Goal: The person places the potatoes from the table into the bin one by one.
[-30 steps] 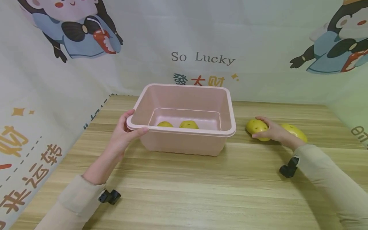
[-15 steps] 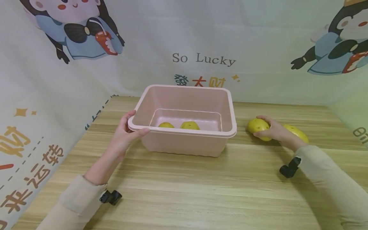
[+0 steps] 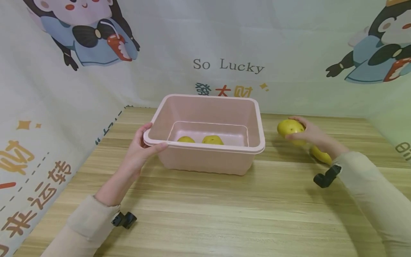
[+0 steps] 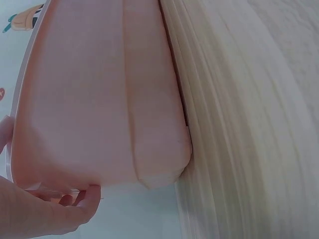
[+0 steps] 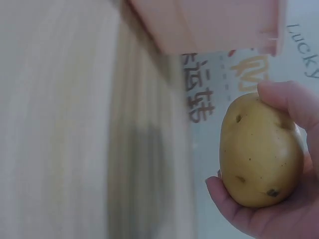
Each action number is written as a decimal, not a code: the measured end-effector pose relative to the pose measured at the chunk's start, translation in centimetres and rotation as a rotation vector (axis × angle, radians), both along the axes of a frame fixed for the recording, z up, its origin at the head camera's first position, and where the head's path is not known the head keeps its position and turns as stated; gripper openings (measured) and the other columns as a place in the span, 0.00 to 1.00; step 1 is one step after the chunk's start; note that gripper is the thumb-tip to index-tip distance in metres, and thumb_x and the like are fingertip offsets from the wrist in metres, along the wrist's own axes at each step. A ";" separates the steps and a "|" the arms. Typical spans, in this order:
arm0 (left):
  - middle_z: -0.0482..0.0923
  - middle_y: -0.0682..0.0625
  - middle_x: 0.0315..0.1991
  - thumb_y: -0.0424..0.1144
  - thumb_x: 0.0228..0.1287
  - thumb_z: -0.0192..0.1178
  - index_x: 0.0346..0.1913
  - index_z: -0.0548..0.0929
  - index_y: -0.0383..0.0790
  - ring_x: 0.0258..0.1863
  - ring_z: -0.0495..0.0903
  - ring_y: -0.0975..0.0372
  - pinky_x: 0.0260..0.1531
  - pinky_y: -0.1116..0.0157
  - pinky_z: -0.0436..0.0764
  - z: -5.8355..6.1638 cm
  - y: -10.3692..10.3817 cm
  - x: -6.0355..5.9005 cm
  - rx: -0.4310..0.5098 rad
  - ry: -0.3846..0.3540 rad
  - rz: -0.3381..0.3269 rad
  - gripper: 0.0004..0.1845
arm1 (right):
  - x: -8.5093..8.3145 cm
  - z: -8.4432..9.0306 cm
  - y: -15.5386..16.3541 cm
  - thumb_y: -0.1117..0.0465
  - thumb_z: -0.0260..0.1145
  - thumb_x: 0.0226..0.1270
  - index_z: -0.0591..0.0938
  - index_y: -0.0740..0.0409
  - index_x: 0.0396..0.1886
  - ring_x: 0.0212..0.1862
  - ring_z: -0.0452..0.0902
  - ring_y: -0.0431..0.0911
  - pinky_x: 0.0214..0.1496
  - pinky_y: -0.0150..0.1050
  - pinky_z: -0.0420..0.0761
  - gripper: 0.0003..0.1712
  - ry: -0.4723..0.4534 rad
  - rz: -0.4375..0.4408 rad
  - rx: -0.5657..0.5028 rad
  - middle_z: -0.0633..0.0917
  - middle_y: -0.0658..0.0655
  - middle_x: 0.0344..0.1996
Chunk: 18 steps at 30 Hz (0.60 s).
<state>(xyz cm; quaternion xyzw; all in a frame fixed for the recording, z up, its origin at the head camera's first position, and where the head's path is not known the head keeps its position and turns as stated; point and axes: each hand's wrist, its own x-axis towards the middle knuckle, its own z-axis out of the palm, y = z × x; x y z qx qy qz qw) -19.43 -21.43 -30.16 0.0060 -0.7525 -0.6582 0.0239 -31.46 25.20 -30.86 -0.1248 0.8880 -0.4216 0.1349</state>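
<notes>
Gripping a potato (image 3: 290,127), right hand (image 3: 308,135) seemingly off table (image 3: 224,207).

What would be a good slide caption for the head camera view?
Left hand holds the pink tub by its rim while right hand grips a potato above the wooden table.

A light wooden desk (image 3: 205,214) carries a pink plastic tub (image 3: 208,160) at its middle toward the far side, and one yellow potato (image 3: 319,155) lies to the tub's right.
</notes>
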 end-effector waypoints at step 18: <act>0.54 0.44 0.67 0.35 0.57 0.62 0.71 0.46 0.44 0.62 0.58 0.55 0.57 0.66 0.63 0.0 -0.1 0.0 -0.001 0.001 -0.004 0.43 | 0.0 4.7 -0.3 0.54 0.62 0.61 0.46 0.50 0.73 0.52 0.61 0.48 0.48 0.38 0.66 0.47 0.033 -0.052 -0.064 0.56 0.64 0.66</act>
